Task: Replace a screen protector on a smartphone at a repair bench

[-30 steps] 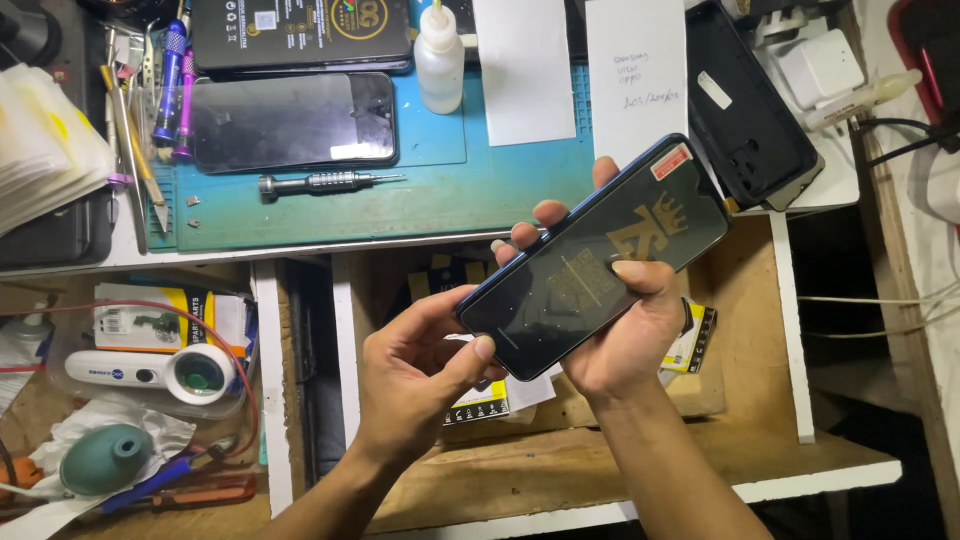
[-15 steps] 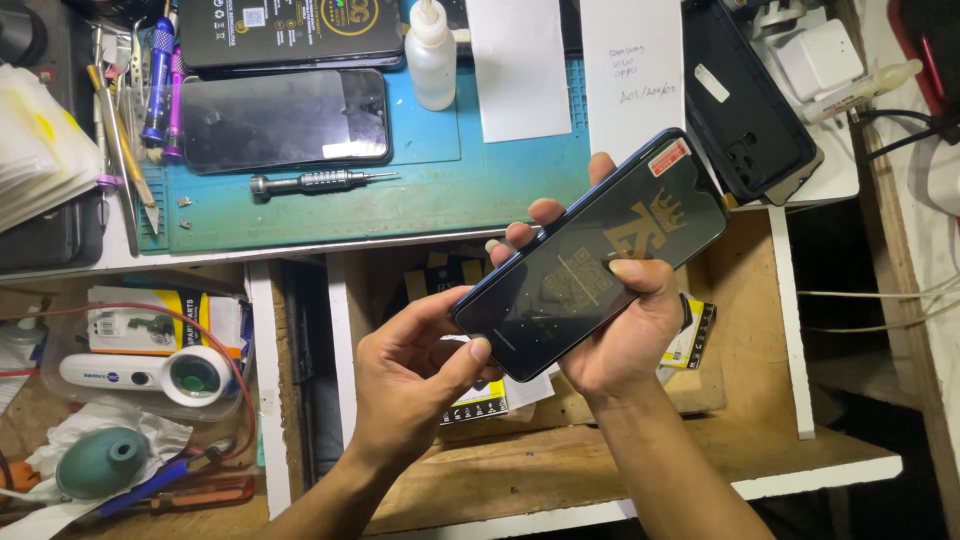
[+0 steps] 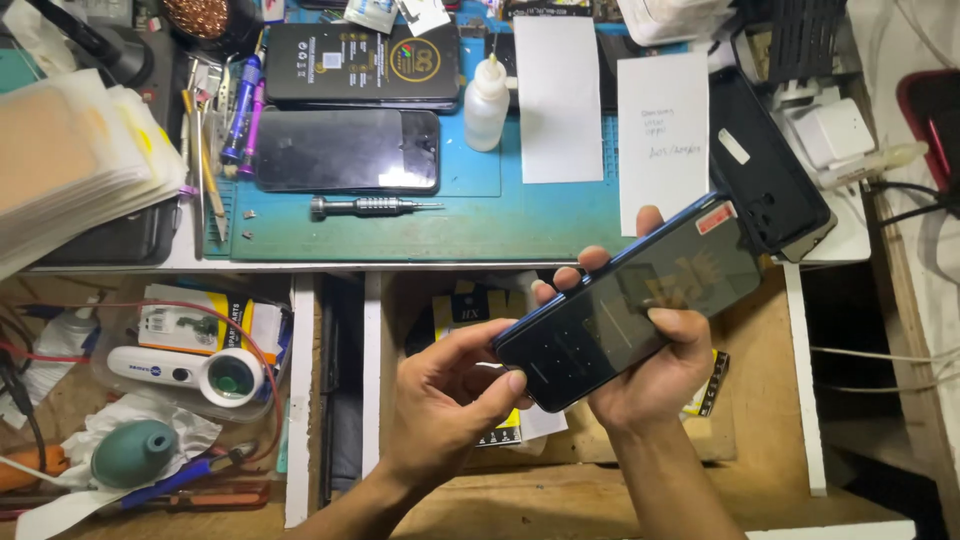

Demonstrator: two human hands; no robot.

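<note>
The right hand (image 3: 650,375) cradles a dark smartphone (image 3: 630,305) from beneath, palm under its back, fingers curled up over the far long edge and thumb lying across the glass, so the hand is closed around it. The phone is held tilted in the air above an open wooden drawer (image 3: 600,450), just in front of the worktop (image 3: 420,245), its glossy face up and a small red sticker at its upper right corner. The left hand (image 3: 445,400) is half curled, with thumb and forefinger pinching at the phone's lower left corner; whether something thin sits between those fingertips cannot be told. The phone looks like a thin, rigid slab, light enough for one hand, but smooth and likely slippery on its glass face, and the glass is probably brittle at the corners and edges. The safest hold seems to be by the two long side edges with support under the back, rather than pressing on the screen. Farther back on the blue mat (image 3: 470,215) lie a second phone (image 3: 345,150), a screwdriver (image 3: 375,207), a small white bottle (image 3: 485,105) and two white cards (image 3: 660,135), well apart from both hands.
</note>
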